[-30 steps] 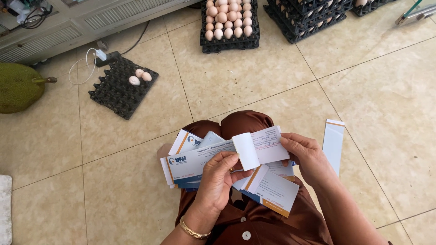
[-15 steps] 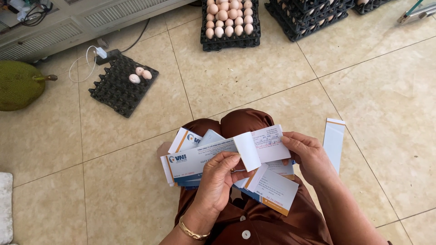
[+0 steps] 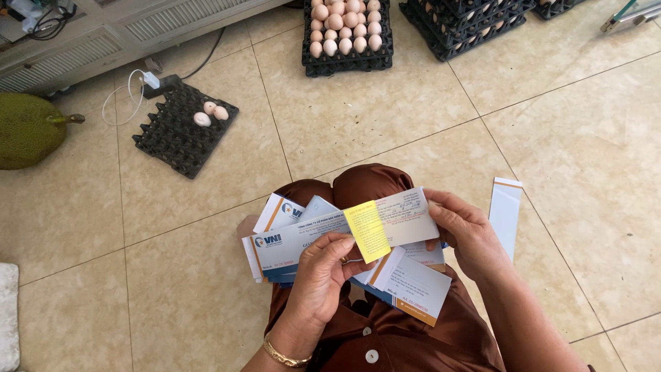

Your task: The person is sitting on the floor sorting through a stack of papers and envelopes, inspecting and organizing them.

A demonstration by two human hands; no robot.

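Over tiled floor (image 3: pixel 385 117), both hands' fingers (image 3: pixel 342 242) pinch overlapping paper slips (image 3: pixel 323 234), lower ones hidden.

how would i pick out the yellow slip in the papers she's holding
Look at the fan of white and blue paper slips held over the brown-clothed lap. Near its middle, by the left hand thumb, sits a small yellow slip, the only yellow piece there.

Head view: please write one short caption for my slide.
Both hands, left and right, hold printed slips with a yellow note above tiled floor.
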